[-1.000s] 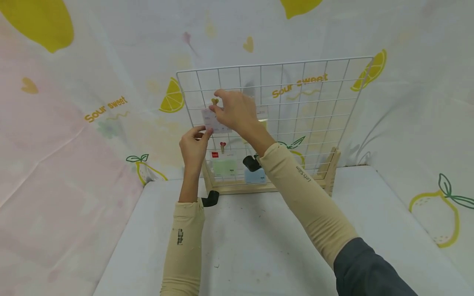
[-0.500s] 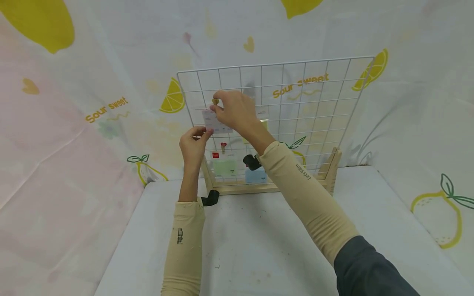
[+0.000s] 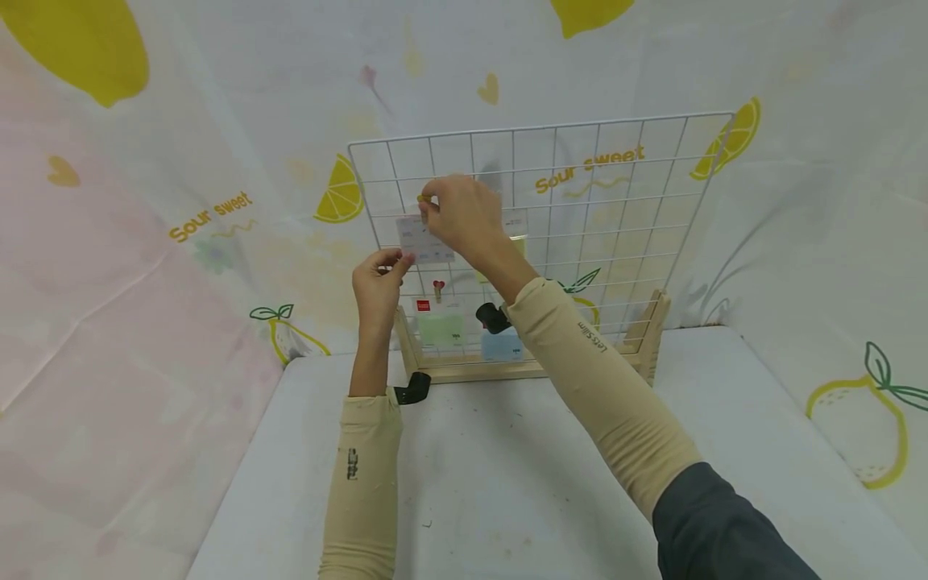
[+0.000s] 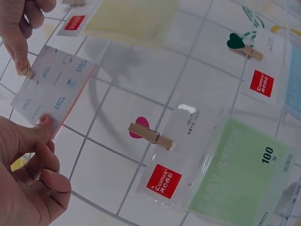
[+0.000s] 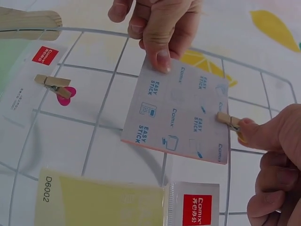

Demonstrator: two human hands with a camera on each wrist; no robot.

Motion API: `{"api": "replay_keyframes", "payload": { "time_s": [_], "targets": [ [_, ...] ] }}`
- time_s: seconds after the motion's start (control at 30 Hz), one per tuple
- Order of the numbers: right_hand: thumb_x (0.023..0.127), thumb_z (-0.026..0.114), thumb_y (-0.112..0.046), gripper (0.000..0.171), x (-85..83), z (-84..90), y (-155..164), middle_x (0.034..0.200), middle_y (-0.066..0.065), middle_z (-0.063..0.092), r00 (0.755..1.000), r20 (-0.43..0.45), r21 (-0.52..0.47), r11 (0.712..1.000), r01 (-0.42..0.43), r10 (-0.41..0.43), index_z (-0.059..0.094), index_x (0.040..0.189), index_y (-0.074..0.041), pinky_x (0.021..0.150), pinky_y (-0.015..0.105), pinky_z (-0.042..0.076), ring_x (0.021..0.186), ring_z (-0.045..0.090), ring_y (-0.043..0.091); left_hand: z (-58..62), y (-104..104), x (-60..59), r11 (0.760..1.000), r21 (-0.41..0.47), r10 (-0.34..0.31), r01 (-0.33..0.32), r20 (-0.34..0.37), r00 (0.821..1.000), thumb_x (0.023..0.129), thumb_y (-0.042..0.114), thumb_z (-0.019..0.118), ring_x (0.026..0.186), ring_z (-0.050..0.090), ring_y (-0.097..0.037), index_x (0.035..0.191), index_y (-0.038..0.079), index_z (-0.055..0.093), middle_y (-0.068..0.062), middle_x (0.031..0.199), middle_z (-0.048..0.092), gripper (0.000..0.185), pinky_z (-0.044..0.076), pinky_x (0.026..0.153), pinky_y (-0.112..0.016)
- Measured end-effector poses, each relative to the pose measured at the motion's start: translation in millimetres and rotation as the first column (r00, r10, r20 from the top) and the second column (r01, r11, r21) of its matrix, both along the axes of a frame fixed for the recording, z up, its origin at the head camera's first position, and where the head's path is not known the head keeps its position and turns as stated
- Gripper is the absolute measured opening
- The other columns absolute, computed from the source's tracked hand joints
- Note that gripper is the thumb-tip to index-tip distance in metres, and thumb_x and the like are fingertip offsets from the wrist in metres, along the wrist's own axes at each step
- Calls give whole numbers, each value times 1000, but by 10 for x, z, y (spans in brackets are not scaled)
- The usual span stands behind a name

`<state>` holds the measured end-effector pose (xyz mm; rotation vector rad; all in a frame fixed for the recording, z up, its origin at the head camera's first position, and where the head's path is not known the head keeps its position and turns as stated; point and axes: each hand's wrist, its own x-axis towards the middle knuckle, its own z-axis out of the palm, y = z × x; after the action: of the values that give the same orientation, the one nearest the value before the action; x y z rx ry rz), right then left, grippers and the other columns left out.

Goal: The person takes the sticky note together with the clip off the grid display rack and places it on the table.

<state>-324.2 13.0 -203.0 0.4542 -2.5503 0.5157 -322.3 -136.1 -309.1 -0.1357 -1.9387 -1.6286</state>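
Note:
A pad of sticky notes [image 5: 181, 113], its pale printed backing showing, lies against the white wire grid [image 3: 551, 127]. My left hand [image 3: 377, 288] pinches the pad's lower edge between thumb and fingers. At the opposite edge, a small wooden clothespin [image 5: 229, 121] with a yellow heart sits over the pad and a grid wire. The fingertips of my right hand [image 3: 467, 213] grip that clothespin's outer end, the thumb pressed on it in the right wrist view. In the head view, the right hand covers part of the pad.
Below hangs a green sticky-note pack [image 4: 230, 174], held by a clothespin with a pink heart [image 4: 150, 135]. A yellow pack [image 5: 103, 202] and a blue pack [image 3: 502, 346] hang nearby. The grid stands in a wooden base [image 3: 478, 371] on a white table [image 3: 464, 483].
The right thumb and index finger have drawn closer together over the yellow-heart clothespin. The left hand and the pad have stayed nearly still.

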Motion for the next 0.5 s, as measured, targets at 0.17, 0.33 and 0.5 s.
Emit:
{"api": "replay_keyframes", "payload": {
  "time_s": [0.17, 0.33, 0.5],
  "targets": [
    [96, 65, -27, 19, 14, 37, -22, 112, -8, 70, 1000, 16, -25, 1000, 8, -8, 77, 110, -25, 52, 25, 35, 73, 53, 12, 9, 7, 18, 1000, 24, 10, -9, -10, 1000, 87, 5, 75, 63, 48, -9, 92, -7, 72, -5, 81, 62, 13, 40, 58, -19],
    [93, 67, -22, 18, 13, 40, -26, 109, -6, 72, 1000, 8, -70, 998, 6, -5, 78, 107, -24, 49, 24, 29, 69, 50, 12, 10, 8, 37, 999, 33, 3, -1, -33, 999, 87, 5, 76, 61, 47, -8, 92, -8, 72, -4, 81, 61, 15, 39, 57, -19],
    [92, 68, -21, 16, -1, 18, -21, 101, -5, 73, 999, -34, -118, 993, -9, 5, 80, 103, -22, 49, 23, 28, 67, 51, 11, 14, 2, 47, 999, 37, -5, 6, -43, 999, 86, 4, 76, 60, 47, -7, 91, -8, 72, -3, 80, 61, 14, 39, 58, -19]
  ]
}}
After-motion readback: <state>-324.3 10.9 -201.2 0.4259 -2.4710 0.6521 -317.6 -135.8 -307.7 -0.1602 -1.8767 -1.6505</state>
